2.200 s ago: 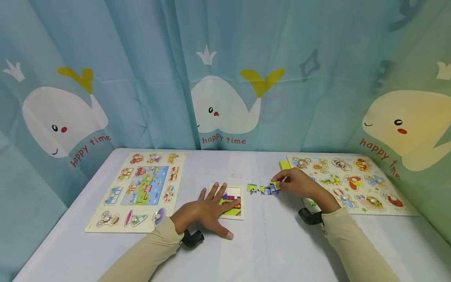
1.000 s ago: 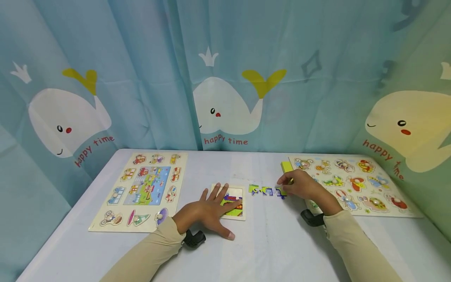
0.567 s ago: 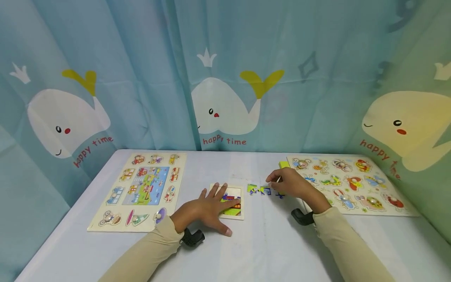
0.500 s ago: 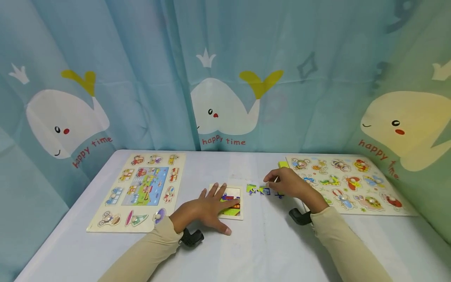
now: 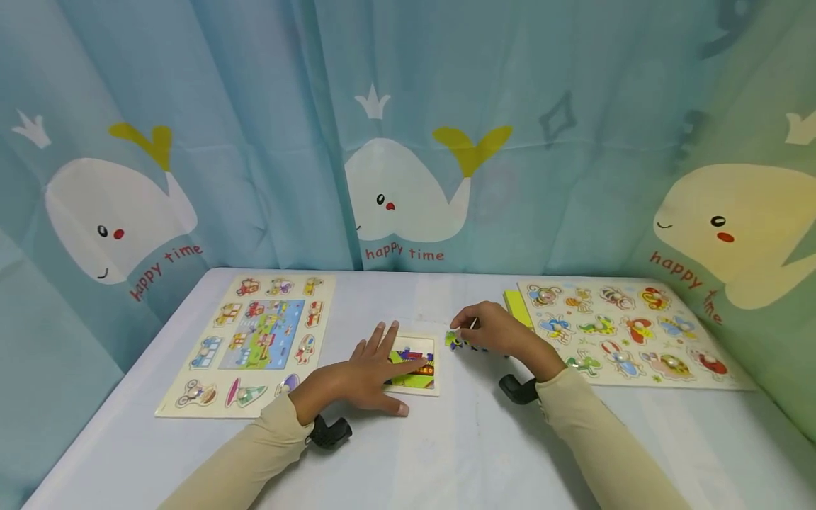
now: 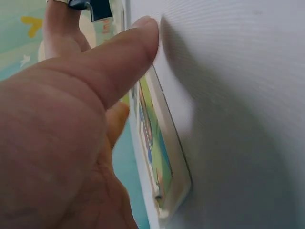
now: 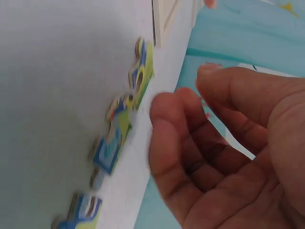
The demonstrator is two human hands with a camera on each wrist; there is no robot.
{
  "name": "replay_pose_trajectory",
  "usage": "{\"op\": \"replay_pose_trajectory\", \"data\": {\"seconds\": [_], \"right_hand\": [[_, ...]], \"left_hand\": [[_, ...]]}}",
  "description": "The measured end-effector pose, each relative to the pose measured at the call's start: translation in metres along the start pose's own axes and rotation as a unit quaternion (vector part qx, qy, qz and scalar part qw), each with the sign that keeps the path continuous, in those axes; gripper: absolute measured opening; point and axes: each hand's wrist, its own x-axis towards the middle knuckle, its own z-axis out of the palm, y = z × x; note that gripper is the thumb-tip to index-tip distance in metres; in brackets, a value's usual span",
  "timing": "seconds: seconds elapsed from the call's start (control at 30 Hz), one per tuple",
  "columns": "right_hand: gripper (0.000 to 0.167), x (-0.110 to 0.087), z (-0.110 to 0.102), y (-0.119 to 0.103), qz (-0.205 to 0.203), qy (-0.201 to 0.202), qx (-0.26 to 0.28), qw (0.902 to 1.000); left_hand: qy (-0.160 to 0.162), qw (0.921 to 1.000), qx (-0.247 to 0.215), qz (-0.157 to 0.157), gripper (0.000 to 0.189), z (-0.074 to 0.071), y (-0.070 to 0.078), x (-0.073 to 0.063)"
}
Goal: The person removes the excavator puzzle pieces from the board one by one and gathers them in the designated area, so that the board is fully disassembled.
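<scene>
My left hand lies with spread, straight fingers across a small square jigsaw tray, covering its left side. Part of a train picture shows inside the frame. My right hand hovers over a row of loose jigsaw pieces, its fingers loosely bent. In the right wrist view its thumb and fingertips are apart and hold nothing. The left piece, green and blue, is nearest the fingertips. A middle piece and a right piece lie behind it on the table, mostly hidden by the hand in the head view.
On the left lies a large vehicle peg puzzle board. An insect peg puzzle board lies on the right, with a yellow-green block by its left edge. A whale-print curtain hangs behind the white table.
My right hand let go of the right jigsaw piece and moved left along the row to the left piece. My left hand slid slightly left on the tray, uncovering more of the train picture.
</scene>
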Motion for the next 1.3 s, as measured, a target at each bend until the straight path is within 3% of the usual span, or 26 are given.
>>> {"op": "replay_pose_trajectory", "data": {"seconds": [0.13,0.37,0.47,0.87,1.3], "right_hand": [[0.014,0.004,0.006,-0.005,0.0,-0.018,0.016,0.9997],[0.014,0.01,0.017,-0.016,-0.01,-0.025,0.028,0.9993],[0.017,0.012,0.022,-0.021,-0.014,-0.035,0.029,0.9989],[0.025,0.027,0.039,-0.038,-0.065,-0.048,0.05,0.9955],[0.023,0.036,0.055,-0.055,-0.073,-0.074,0.055,0.9931]], "left_hand": [[0.0,1.0,-0.006,0.005,0.075,0.0,-0.003,-0.007],[-0.015,0.9983,-0.015,-0.055,0.081,-0.001,-0.001,-0.015],[-0.022,0.9975,-0.01,-0.067,0.083,0.001,0.0,-0.014],[-0.028,0.9976,0.004,-0.063,0.082,0.004,-0.006,-0.013],[-0.038,0.9973,0.007,-0.061,0.08,0.003,-0.007,-0.013]]}}
